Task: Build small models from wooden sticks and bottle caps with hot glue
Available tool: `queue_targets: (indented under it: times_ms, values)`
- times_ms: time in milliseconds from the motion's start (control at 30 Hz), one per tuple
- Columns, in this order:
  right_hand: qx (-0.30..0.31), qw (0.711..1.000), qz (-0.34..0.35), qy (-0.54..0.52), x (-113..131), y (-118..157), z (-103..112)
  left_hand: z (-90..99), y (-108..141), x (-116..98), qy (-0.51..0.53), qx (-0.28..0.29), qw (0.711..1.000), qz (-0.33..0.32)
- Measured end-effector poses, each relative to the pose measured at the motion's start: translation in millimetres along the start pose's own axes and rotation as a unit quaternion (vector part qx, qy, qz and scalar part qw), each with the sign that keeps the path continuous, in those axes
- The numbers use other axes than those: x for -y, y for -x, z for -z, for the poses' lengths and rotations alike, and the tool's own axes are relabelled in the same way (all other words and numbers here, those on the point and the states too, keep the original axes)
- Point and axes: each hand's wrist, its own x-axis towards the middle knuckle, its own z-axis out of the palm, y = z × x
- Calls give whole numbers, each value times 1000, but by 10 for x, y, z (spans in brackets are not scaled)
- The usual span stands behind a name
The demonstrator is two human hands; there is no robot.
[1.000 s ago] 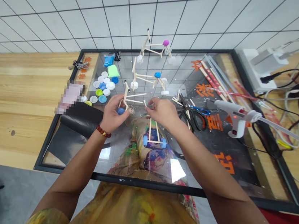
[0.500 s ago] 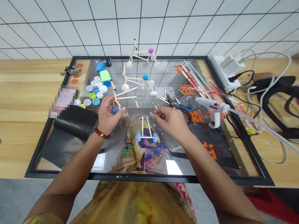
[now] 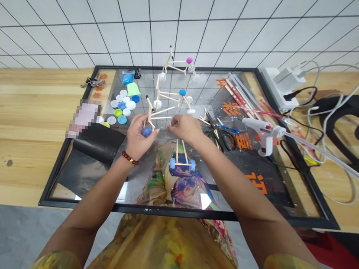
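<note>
Head view: glass-topped desk (image 3: pixel 189 213) over pale wood, and on it a stick frame (image 3: pixel 160 117) lifted in the left hand (image 3: pixel 139 138), fingers curled around a blue bottle cap (image 3: pixel 147 132) at the frame's foot. Right hand (image 3: pixel 185 128) just beside the frame, fingertips (image 3: pixel 170 124) pressed together at its sticks, anything pinched too small to tell. Below the hands, a stick car with blue wheels (image 3: pixel 181 161); off to the right, a glue gun (image 3: pixel 261 133) and scissors (image 3: pixel 223 135); to the left, scattered bottle caps (image 3: pixel 122 110).
</note>
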Motion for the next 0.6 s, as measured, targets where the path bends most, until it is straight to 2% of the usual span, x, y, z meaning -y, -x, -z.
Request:
queue_targets:
  times_ms: [167,267,367,433,500,600]
  values:
    - [7,1000,15,-6,-26,14,43,-7,2,-19,8,-1,1000,9]
    - [-8,1000,16,-11,-49,129,125,-17,11,-16,12,-1,1000,15]
    - [-50,998,22,-39,-207,496,299,-20,13,-22,25,-4,999,23]
    - [-78,994,27,-73,-432,865,435,-21,12,-31,41,-6,999,28]
    - [-129,985,-33,-113,-730,1244,543,-22,11,-39,50,-10,998,31]
    - [-189,949,-212,-140,-1210,1618,591,-16,8,-35,46,-17,998,34]
